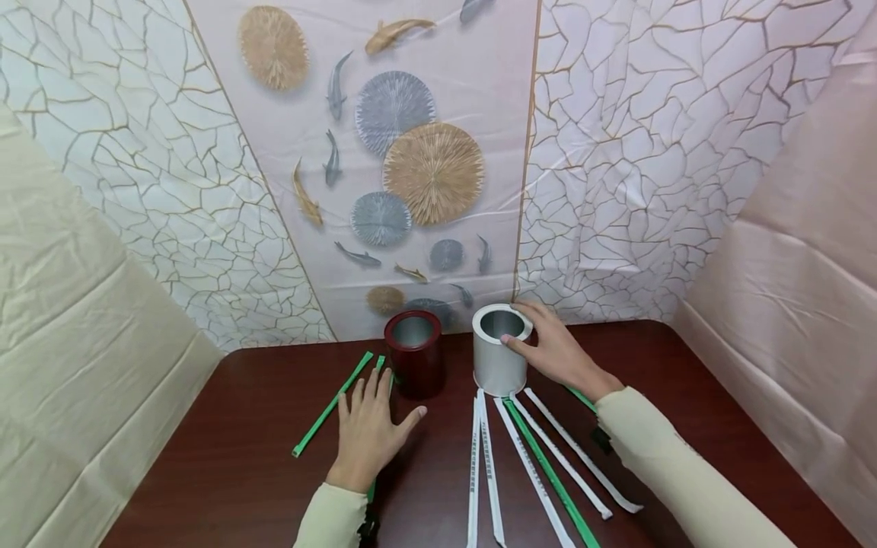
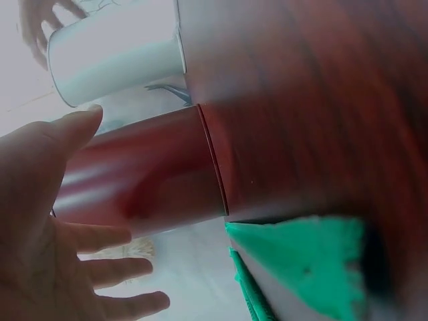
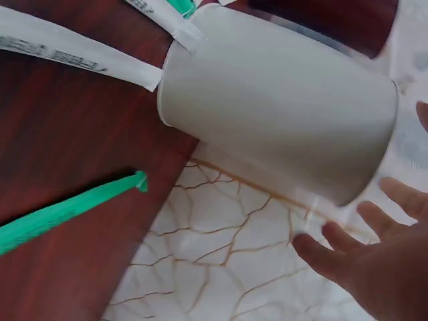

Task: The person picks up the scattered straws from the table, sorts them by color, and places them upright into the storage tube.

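My left hand (image 1: pixel 370 434) is spread, palm down, in front of a dark red can (image 1: pixel 419 373) that stands upright with its mouth up. Bare space shows between its fingertips and the can (image 2: pixel 144 177) in the left wrist view. To the right, a white can (image 1: pixel 500 369) stands upright, a grey inside visible through its rim. My right hand (image 1: pixel 562 354) is at that can's right side, thumb and fingers loosely spread around the rim. In the right wrist view its fingers (image 3: pixel 384 224) extend beside the white can (image 3: pixel 274 100) without curling round it.
Several narrow white strips with printing (image 1: pixel 524 464) fan out toward me from the white can's base, a green strip (image 1: pixel 548 464) among them. One green strip (image 1: pixel 332 403) lies at left, another runs under my left hand. A patterned cloth (image 1: pixel 432 175) hangs behind the dark table (image 1: pixel 253 411).
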Demonstrator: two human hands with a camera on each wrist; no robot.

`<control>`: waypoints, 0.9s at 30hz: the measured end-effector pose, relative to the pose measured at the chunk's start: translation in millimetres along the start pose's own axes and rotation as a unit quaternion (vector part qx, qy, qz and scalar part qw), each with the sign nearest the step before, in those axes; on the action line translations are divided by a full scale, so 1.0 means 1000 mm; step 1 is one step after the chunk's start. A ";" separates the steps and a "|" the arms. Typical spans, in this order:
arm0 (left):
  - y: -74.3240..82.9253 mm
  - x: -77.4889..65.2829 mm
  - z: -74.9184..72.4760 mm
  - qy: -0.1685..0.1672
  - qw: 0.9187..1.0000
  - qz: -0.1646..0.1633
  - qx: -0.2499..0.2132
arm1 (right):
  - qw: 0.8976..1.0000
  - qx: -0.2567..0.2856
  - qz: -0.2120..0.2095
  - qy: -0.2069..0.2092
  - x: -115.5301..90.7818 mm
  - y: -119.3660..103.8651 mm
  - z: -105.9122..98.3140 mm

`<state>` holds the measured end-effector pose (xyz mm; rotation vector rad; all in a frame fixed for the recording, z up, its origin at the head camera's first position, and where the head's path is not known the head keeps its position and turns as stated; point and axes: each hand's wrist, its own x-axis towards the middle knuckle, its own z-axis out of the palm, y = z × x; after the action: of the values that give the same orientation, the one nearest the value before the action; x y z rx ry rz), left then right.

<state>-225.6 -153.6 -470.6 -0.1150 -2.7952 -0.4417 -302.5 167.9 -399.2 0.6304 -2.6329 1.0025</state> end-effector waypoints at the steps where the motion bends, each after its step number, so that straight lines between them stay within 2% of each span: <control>1: -0.001 0.000 0.000 0.001 1.000 0.000 0.000 | 1.000 -0.002 -0.004 0.001 0.004 -0.003 0.003; 8: -0.002 0.002 0.001 0.000 1.000 -0.003 -0.012 | 1.000 -0.011 -0.026 0.006 0.036 -0.035 0.017; 12: -0.003 0.001 0.002 -0.003 1.000 -0.006 -0.014 | 0.999 -0.023 -0.023 -0.022 0.050 -0.040 0.025; 14: -0.002 0.002 0.002 -0.003 1.000 -0.004 -0.016 | 0.998 -0.047 -0.021 -0.034 0.054 -0.038 0.028; 18: -0.005 0.001 0.001 -0.006 1.000 0.000 -0.028 | 0.993 -0.112 0.002 -0.041 0.055 -0.028 0.029; 20: -0.008 0.001 0.000 -0.007 0.999 0.000 -0.034 | 0.991 -0.127 0.023 -0.046 0.052 -0.022 0.028; 23: -0.011 0.001 -0.001 -0.005 0.999 -0.001 -0.041 | 0.991 -0.116 0.046 -0.054 0.044 -0.013 0.024; 27: -0.016 0.000 -0.002 -0.001 0.999 -0.006 -0.052 | 0.995 -0.061 0.053 -0.052 0.033 -0.007 0.022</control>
<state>-226.8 -169.4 -473.4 -0.1225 -2.7752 -0.5894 -329.6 138.3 -399.3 0.5343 -2.8198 0.8498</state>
